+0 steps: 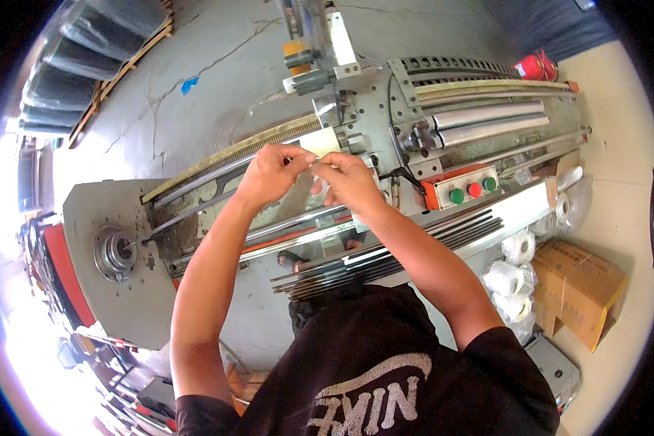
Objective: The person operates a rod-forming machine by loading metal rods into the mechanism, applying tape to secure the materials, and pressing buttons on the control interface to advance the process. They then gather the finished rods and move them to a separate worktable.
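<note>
Nearest, one black short-sleeved shirt (370,356) with a pale print, worn by the person, both bare forearms extended forward. Beyond it, one bundle of thin dark rods (356,264), lying side by side at a slant, passing beneath the right forearm, their right-hand ends over a long white ledge (527,207). One sandalled foot (292,260), seen below the rods. To the right, several rolls (512,280), whitish, some in clear wrap; beside them one brown cardboard box (581,283). Above the middle of the machine, the left hand (272,171), thumb and forefinger pinched together, and the right hand (349,182), likewise pinched, fingertips meeting those of the left; between them one small dark item (315,159), mostly hidden, kind too small to tell. Just behind the fingertips, one white block (327,138). Machine (116,305): long, grey, with parallel rails; at its left end one round metal chuck (115,254), a slender rod (189,217) running from it toward the hands. At right, one orange-red control box (463,189), pale face, two green buttons flanking one red. Behind it, two silver cylinders (487,123), parallel. Farther, one red cylinder (538,67) near the wall; one blue scrap (189,86) on the cracked grey floor; at upper left, dark wrapped bundles (87,58) beside wooden slats.
</note>
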### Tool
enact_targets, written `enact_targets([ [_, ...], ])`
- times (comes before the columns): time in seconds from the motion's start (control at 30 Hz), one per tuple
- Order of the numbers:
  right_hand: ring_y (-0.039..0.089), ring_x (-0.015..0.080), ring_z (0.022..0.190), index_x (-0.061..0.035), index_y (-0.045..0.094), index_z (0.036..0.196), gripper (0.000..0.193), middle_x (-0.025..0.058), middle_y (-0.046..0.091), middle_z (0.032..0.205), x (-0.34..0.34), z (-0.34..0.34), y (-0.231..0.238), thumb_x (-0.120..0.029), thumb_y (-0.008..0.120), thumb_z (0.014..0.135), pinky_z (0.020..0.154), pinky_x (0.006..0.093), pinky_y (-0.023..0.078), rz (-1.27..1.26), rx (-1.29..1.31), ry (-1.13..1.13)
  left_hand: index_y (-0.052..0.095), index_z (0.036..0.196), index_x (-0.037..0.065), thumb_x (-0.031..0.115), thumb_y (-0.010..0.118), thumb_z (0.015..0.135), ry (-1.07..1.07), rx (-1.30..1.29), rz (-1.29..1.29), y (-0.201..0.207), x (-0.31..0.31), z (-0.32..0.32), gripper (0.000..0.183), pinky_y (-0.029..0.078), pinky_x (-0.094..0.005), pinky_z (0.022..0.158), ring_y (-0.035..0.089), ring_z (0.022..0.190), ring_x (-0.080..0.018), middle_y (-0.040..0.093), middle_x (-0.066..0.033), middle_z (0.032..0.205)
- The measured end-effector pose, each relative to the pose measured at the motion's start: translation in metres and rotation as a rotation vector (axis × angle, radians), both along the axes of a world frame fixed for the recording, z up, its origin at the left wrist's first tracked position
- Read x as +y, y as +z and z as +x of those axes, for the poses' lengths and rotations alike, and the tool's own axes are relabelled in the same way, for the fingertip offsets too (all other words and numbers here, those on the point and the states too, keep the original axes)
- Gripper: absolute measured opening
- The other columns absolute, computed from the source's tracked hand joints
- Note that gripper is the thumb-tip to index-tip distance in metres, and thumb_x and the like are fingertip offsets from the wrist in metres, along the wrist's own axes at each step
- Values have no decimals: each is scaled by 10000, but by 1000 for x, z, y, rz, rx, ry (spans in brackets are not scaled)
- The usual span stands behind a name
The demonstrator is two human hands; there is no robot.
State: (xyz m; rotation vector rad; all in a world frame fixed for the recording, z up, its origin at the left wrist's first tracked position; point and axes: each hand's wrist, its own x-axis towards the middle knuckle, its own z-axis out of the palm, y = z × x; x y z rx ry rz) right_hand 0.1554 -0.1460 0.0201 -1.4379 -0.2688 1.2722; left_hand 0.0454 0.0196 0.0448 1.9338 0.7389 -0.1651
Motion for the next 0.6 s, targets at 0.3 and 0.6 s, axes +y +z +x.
enact_targets([
  [0.3,698,134,777,-25,758,984,169,27,758,901,-63,-58,113,-192,732,987,705,294,550,892,144,865,788,1054,6,276,720,991,-4,-111,67,-24,2,9,286,523,-329,726,630,743,-131,753,-85,849],
  [0.6,747,262,924,-90,718,1257,297,125,777,1031,-200,-5,-74,-198,678,983,853,437,561,-65,-747,351,769,1045,6,208,779,937,-26,-67,44,-39,12,2,230,510,-305,710,615,720,-111,722,-50,823],
])
